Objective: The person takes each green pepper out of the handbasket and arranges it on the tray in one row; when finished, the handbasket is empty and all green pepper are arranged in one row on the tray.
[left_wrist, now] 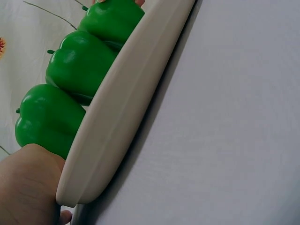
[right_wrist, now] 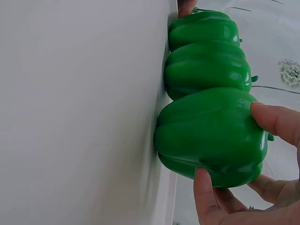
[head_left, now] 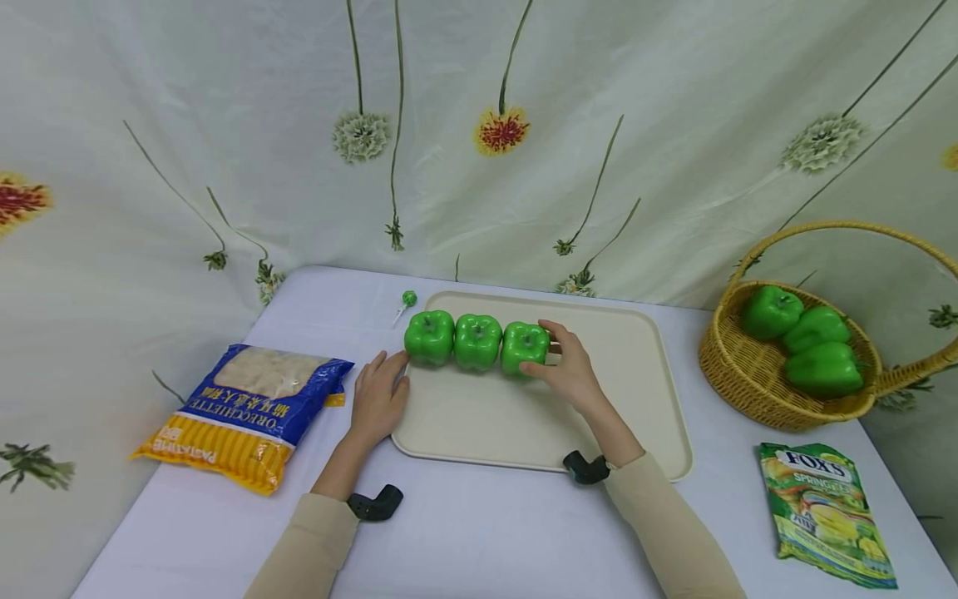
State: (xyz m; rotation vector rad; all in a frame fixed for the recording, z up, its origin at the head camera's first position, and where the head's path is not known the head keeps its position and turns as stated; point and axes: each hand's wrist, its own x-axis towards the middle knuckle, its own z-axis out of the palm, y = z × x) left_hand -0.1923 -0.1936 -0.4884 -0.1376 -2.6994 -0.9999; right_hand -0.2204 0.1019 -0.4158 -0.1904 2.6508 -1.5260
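Three green bell peppers stand upright in a row along the left back part of a beige tray (head_left: 479,433): the left pepper (head_left: 430,337), the middle pepper (head_left: 477,342) and the right pepper (head_left: 524,348). My right hand (head_left: 570,370) grips the right pepper, thumb on one side and fingers on the other; the right wrist view shows this pepper (right_wrist: 211,136) against its neighbour. At the tray's left rim rests my left hand (head_left: 379,395), fingers extended beside the left pepper. In the left wrist view the hand (left_wrist: 30,183) partly hides that pepper's lower side.
A wicker basket (head_left: 737,378) holding several green peppers (head_left: 823,368) stands at the right. In front of it lies a green candy bag (head_left: 827,512). A blue and yellow pasta bag (head_left: 239,416) lies at the left. Behind the tray's left corner is a green lollipop (head_left: 408,299).
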